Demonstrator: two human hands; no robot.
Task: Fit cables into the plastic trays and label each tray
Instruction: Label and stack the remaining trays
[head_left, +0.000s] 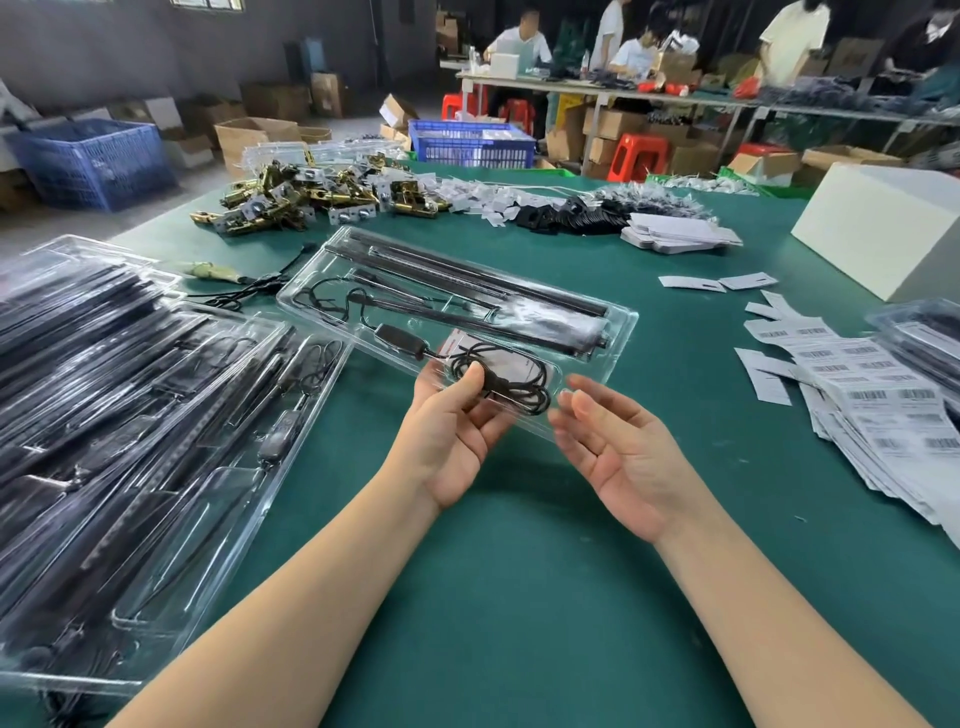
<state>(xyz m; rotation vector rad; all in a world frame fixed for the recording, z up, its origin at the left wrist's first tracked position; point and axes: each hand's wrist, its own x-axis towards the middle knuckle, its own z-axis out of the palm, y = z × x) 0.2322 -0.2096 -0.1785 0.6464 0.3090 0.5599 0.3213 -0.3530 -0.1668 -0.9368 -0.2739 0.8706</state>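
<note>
A clear plastic tray (618, 322) lies slanted over the green table, holding long black bars and a black cable (524, 387) coiled in its near compartment. My left hand (452, 431) holds the tray's near end, thumb pressing on the coiled cable and fingers under the tray. My right hand (618, 447) hovers palm-up just right of that end, fingers relaxed, holding nothing. Sheets of barcode labels (878, 410) lie spread at the right.
Stacks of filled clear trays (130, 415) cover the left side. Brass hardware (311, 200), black clips and white tags lie at the back. A white box (883, 228) stands at the far right. People work at tables behind.
</note>
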